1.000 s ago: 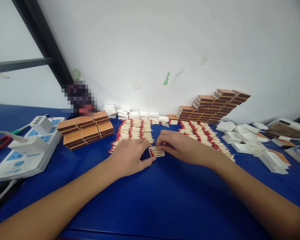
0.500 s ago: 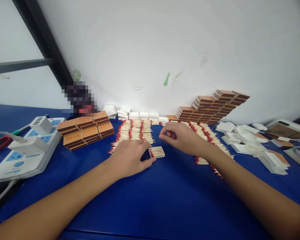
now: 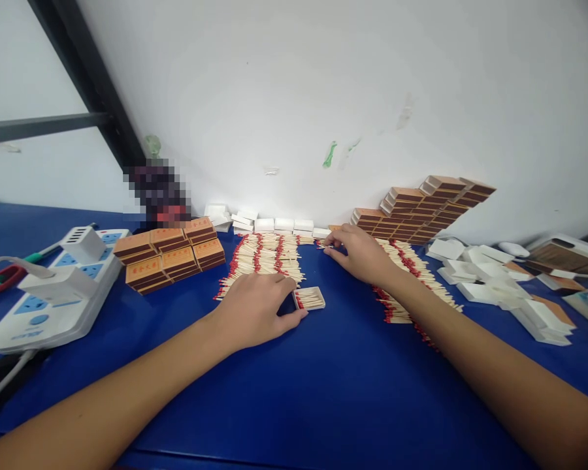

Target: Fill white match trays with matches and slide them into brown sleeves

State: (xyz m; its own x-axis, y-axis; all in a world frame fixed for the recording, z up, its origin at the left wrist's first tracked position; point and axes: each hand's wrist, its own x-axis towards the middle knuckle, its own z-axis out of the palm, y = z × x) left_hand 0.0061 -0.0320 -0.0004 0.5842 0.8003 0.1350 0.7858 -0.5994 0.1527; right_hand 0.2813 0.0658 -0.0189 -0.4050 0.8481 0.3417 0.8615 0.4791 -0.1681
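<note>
My left hand (image 3: 257,310) rests on the blue table, thumb and index finger closed about the left end of a small white matchbox tray (image 3: 322,305). Red-headed matchsticks (image 3: 311,298) lie inside that tray. Further back, my right hand (image 3: 357,253) has its fingertips pinched on a few matchsticks (image 3: 322,246) close to the row of white trays. A broad layer of loose matchsticks (image 3: 264,254) spreads beyond my left hand. Under and beside my right forearm lies another pile of matchsticks (image 3: 421,271).
Closed matchboxes (image 3: 176,258) are stacked at left, near a white power strip (image 3: 78,307) with plugs and cables. More matchboxes (image 3: 416,209) rise in steps against the wall. White trays (image 3: 284,224) line the wall; others (image 3: 490,274) lie heaped at right.
My right hand has moved slightly back to the matchsticks by the white trays, and its fingertips now meet a few of them. My left hand stays at the tray.
</note>
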